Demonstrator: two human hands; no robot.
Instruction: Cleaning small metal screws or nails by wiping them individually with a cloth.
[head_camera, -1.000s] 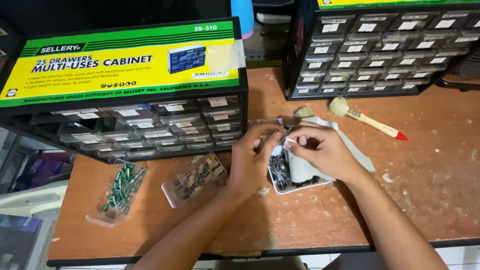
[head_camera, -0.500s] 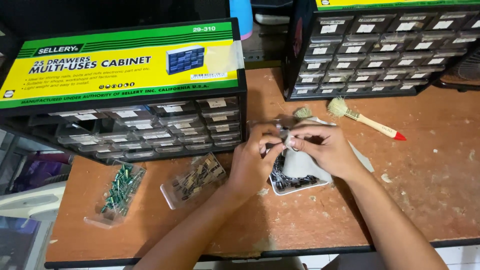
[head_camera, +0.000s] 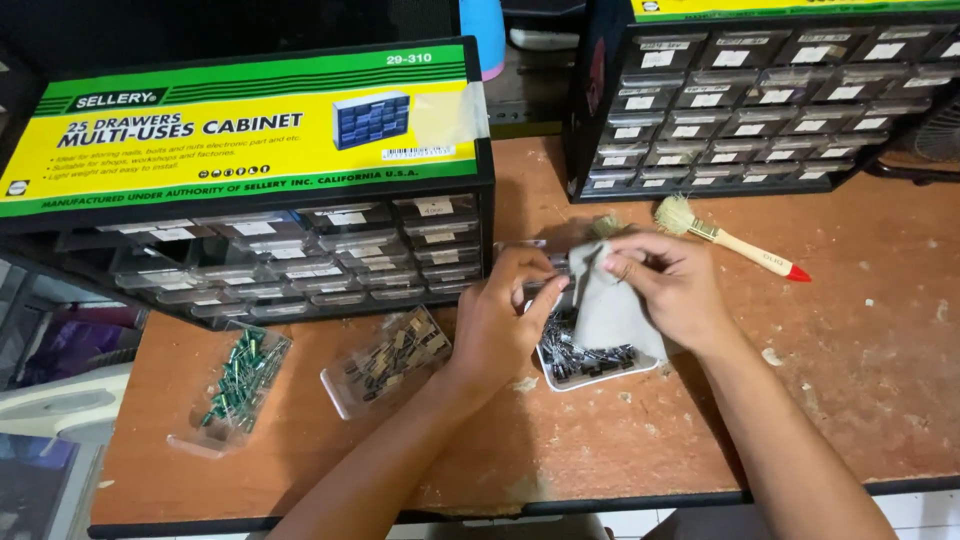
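- Left hand: fingers curled, thumb and forefinger pinched on a small clear part at the back edge of the white tray; what exactly it grips is too small to tell.
- Right hand: fingers closed on the top of a grey cloth, which hangs down over the tray.
- White tray: lies flat on the wooden table under both hands, holding a heap of small dark components; the cloth covers part of it.
- 2 clear trays lie to the left: one with brownish parts just beside the left wrist, one with green parts nearer the table edge.
- A brush with a red-tipped wooden handle lies behind the right hand, apart from it.
- 2 drawer cabinets stand at the back: left cabinet, right cabinet.
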